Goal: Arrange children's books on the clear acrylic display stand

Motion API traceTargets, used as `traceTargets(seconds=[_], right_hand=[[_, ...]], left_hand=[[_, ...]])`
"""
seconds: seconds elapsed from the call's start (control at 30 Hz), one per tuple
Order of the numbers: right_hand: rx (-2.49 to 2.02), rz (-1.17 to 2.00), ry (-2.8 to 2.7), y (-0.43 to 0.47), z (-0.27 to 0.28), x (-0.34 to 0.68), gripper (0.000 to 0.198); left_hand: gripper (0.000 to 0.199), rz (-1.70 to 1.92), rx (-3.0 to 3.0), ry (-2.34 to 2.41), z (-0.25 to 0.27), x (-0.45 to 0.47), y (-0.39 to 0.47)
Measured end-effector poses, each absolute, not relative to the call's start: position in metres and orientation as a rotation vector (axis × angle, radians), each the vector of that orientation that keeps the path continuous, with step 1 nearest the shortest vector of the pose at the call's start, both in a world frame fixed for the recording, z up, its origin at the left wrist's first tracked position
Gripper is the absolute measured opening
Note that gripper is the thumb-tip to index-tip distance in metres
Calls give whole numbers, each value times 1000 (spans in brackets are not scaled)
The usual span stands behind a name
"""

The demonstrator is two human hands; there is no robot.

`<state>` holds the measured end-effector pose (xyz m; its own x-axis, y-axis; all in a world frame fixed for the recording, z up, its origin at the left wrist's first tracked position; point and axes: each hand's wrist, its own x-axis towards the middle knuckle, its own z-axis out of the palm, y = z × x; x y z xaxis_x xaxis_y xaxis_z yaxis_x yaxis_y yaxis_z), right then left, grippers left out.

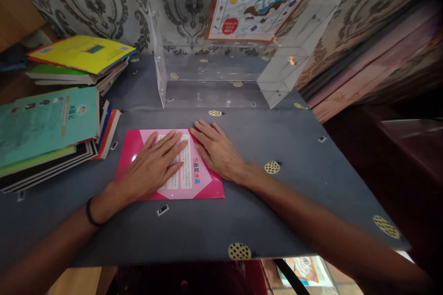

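Observation:
A pink book (214,187) with white text panels lies flat on the table in front of me. My left hand (152,163) rests palm down across its left and middle part, fingers stretched out, covering some of the print. A dark band circles that wrist. On the book's right edge lies my right hand (218,150), flat, its fingers extended towards the upper edge. Neither hand grips anything.
Stacks of books (48,120) stand at the left, a yellow book (83,54) topping the rear one. Behind the pink book is a clear acrylic shelf (214,94), with a picture book (238,30) in it. The grey tablecloth (294,203) has pineapple prints.

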<state>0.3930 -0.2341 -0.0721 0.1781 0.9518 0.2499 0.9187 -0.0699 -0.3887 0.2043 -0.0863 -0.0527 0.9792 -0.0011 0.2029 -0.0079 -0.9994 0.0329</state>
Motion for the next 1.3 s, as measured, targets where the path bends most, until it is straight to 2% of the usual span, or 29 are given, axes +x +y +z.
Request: traceTargets(seconds=[0.2, 0.43, 0.57, 0.77, 0.97, 1.13, 1.3], right_hand=[[-1991, 41, -1784, -236, -70, 392, 45], [-1802, 124, -1914, -237, -68, 394, 39], [-1789, 164, -1950, -237, -68, 394, 40], [-1784, 169, -1994, -241, -61, 389, 42], [-1647, 254, -2136, -229, -51, 367, 39], [-1431, 479, -2248, -192, -33, 335, 44], [-1225, 662, -2315, -168, -24, 306, 45]], left_hand=[[34, 489, 3117, -197, -35, 186, -99], [42, 396, 3131, -288, -31, 163, -104], [38, 498, 3153, -361, -37, 158, -107], [46, 610, 3207, -351, -45, 150, -114], [37, 580, 3288, -284, -41, 152, -123], [21, 348, 3356, -109, -36, 146, -148], [33, 216, 3308, 281, -34, 118, -174]])
